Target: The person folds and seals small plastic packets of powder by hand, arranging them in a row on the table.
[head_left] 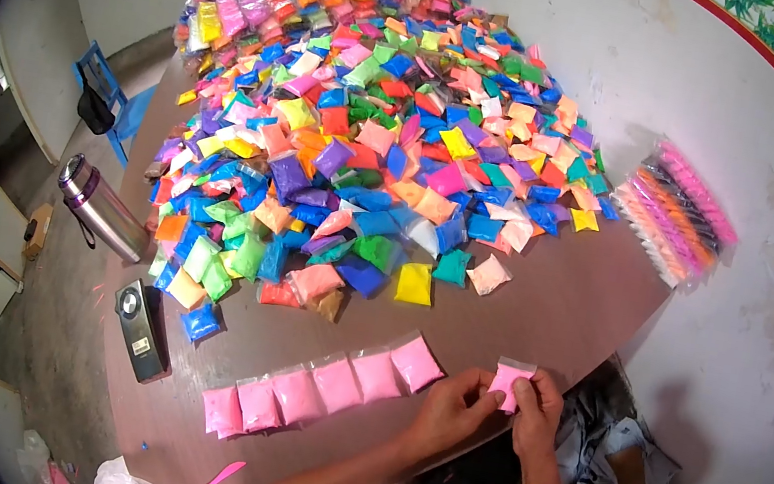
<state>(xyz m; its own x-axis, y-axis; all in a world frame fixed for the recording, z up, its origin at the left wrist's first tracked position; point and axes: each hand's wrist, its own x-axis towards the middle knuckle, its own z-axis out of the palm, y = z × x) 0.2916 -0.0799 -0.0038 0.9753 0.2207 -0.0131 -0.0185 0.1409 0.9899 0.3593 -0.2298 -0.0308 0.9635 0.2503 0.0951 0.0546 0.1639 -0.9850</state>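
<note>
Between my two hands, at the table's near right edge, is a small pink packet (508,383) with a clear top edge. My left hand (462,406) pinches its left side with the thumb, and my right hand (535,405) grips its right side. A row of several pink packets (336,384) lies slanted on the table to the left of my hands. Beyond it spreads a big heap of small packets in many colours (350,155). A pink plastic knife-like tool (222,476) rests near the front edge.
A steel flask (104,207) and a black device (142,330) stand on the left of the brown table (559,305). Bundled packets (677,215) lie by the right wall. A blue chair (115,103) is at the far left. Below right is a container of crumpled material (622,482).
</note>
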